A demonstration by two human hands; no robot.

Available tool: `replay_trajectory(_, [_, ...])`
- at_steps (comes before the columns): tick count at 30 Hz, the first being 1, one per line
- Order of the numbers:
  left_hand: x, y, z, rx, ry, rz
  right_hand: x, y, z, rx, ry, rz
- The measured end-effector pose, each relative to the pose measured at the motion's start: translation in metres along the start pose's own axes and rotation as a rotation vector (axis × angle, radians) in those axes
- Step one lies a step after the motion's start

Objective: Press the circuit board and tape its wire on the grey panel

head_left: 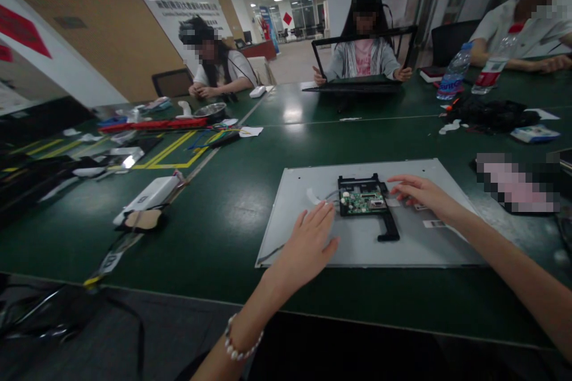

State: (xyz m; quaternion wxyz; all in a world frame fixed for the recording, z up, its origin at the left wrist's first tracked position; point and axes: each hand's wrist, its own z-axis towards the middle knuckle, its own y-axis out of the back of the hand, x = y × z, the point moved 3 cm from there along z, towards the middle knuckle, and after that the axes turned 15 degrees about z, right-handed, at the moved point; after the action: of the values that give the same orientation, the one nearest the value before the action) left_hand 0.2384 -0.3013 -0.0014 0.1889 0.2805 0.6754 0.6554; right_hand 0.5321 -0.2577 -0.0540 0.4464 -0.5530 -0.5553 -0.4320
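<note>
A flat grey-white display panel (304,250) lies on the green table in front of me. On its middle sits a black plastic bracket (388,227) around a green circuit board (363,202), with thin cables running off its left side. My left hand (315,238) is over the panel's left half, fingers stretched out, fingertips close to the cables; whether it touches them I cannot tell. To the right of the board, my right hand (420,193) hovers with fingers apart and nothing in it. A strip of white tape (313,196) is by the left fingertips.
Across the table a person holds a black frame (364,38). Two bottles (454,71), a black plastic bag (491,113) and a blurred pink item (516,184) are at the right. To the left lie a white power bank (149,197), cables and a red strip (154,124).
</note>
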Motion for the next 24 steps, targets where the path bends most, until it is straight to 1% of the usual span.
replay_trajectory(4, [-0.011,-0.007,-0.008,-0.012,-0.009,-0.022,0.005,-0.001,-0.004,-0.014,0.000,-0.045])
replay_trajectory(7, [-0.010,-0.008,-0.012,-0.022,-0.011,-0.049,0.007,-0.003,-0.006,-0.018,-0.006,-0.077])
replay_trajectory(11, [-0.008,-0.011,-0.017,-0.035,0.010,-0.079,0.005,-0.002,-0.004,-0.004,0.008,-0.050])
replay_trajectory(14, [-0.011,-0.012,-0.020,-0.034,0.020,-0.092,0.003,-0.001,-0.002,-0.001,0.010,-0.038])
replay_trajectory(20, [-0.018,-0.010,-0.025,-0.029,0.045,-0.095,0.006,-0.003,-0.003,-0.017,0.004,-0.080])
replay_trajectory(24, [-0.014,-0.006,-0.026,-0.079,0.094,-0.099,0.005,-0.003,-0.003,-0.012,0.001,-0.061])
